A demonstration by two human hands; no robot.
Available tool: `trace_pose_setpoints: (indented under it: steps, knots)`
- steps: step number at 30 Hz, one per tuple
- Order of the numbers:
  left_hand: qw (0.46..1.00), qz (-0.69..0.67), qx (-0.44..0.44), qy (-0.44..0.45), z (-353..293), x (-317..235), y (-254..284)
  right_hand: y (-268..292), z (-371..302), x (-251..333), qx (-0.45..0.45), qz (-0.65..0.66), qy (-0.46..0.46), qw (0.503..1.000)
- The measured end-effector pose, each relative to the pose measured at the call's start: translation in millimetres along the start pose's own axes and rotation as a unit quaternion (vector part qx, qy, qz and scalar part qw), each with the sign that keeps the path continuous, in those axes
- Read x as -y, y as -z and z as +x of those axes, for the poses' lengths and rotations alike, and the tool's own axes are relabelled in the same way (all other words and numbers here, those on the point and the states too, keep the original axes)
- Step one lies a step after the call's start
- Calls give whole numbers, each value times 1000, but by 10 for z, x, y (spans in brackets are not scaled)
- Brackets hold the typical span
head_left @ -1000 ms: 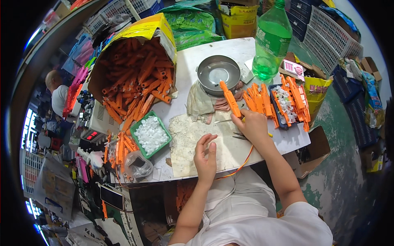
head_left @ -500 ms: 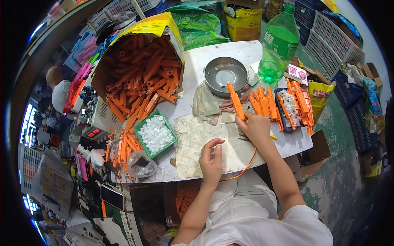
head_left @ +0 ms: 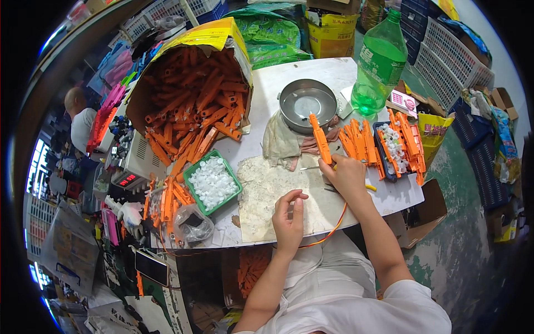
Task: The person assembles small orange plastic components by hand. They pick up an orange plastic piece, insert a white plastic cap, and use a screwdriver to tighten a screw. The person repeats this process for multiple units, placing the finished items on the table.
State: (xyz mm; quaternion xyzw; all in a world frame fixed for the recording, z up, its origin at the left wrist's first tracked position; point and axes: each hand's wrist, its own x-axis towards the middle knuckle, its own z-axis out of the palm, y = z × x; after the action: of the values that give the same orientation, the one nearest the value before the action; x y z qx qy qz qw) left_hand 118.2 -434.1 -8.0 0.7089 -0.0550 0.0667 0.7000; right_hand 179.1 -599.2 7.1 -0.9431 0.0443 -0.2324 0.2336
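Observation:
My right hand (head_left: 347, 177) grips the lower end of a long orange plastic part (head_left: 321, 139), which is tilted up with its tip at the front rim of a round metal pan (head_left: 290, 118). My left hand (head_left: 289, 224) hovers over the near edge of a worn, pale work board (head_left: 261, 189), fingers loosely curled, thumb apart and nothing visible in it. Beyond my right hand, more orange parts (head_left: 359, 142) lie in a row. A thin metal tool (head_left: 309, 167) rests on the board, its other end hidden by my right hand.
A large box (head_left: 245, 61) of orange parts stands at the back left. Before it is a green tray (head_left: 207, 211) of small white pieces. A cloth (head_left: 280, 142) touches the pan. The green bottle (head_left: 380, 64) stands at the back right. A red-yellow wire (head_left: 332, 231) crosses the table's front edge.

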Motion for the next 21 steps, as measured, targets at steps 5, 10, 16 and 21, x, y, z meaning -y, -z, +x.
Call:
trace_pose_setpoints:
  steps: [5, 10, 16, 21]
  knots:
    - [1000, 14, 0, -8, 3, 26, 2, -9, 2, -6, -3, -4, 3, 1000]
    - [1000, 21, 0, -1, -3, -8, 1, -6, 2, 4, 1, -3, -1, 1000]
    - [1000, 12, -4, -16, 1, 34, -8, -27, -3, -19, -2, -5, 2, 1000]
    - [999, 28, -4, -16, -6, 30, 7, -52, -11, -20, -14, -1, 6, 1000]
